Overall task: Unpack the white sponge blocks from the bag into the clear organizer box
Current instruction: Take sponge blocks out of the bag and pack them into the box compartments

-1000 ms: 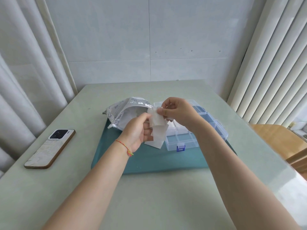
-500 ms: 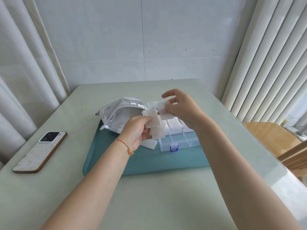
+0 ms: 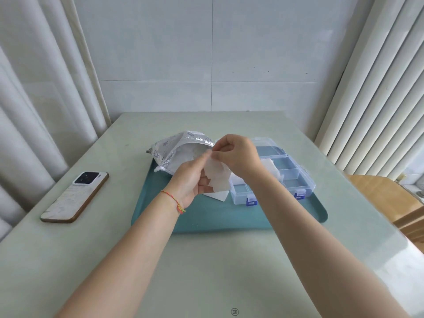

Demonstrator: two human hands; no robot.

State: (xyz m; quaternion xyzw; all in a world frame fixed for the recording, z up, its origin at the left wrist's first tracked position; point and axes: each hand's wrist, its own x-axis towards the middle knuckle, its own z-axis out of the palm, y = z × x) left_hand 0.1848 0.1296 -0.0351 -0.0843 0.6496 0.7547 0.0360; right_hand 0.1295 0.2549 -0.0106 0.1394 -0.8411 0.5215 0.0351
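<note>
A crinkled silver and clear bag point(image 3: 176, 152) lies open at the back left of a teal tray point(image 3: 206, 216). The clear organizer box point(image 3: 289, 180) with blue latches stands open at the tray's right, and white sponge blocks point(image 3: 268, 165) fill some of its compartments. Above the tray, between bag and box, my left hand point(image 3: 190, 180) holds a stack of white sponge blocks point(image 3: 218, 177) from below. My right hand point(image 3: 238, 154) pinches the top of that stack with thumb and forefinger. A white sheet point(image 3: 219, 195) lies on the tray under the stack.
A phone point(image 3: 75, 196) lies face down on the pale green table point(image 3: 206, 271), left of the tray. Curtains hang on the left, vertical blinds on the right. A wooden chair point(image 3: 385, 198) stands off the table's right edge.
My right hand came back to the stack held in my left hand and now pinches its top. Half a second ago it held a separate block just right of the stack.
</note>
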